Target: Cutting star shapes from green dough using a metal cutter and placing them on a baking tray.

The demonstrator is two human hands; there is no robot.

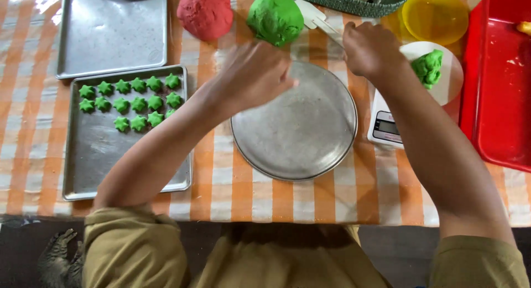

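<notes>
Spatula [316, 18] of white plastic lies slanted, blade toward the far left, handle running down-right into the right hand [369, 49] — fingers closed around it, beside the green dough ball [275, 16]. Left hand [253, 73] hovers over the round metal pan [296, 127], blurred, fingers loosely curled, holding nothing. Green dough stars [130, 100] fill the baking tray [88, 155] at left.

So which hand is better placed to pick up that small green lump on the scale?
Probably the right hand: it holds a white spatula right beside the green dough piece on the white dish. The left hand hovers over the round metal pan, farther away.
</notes>
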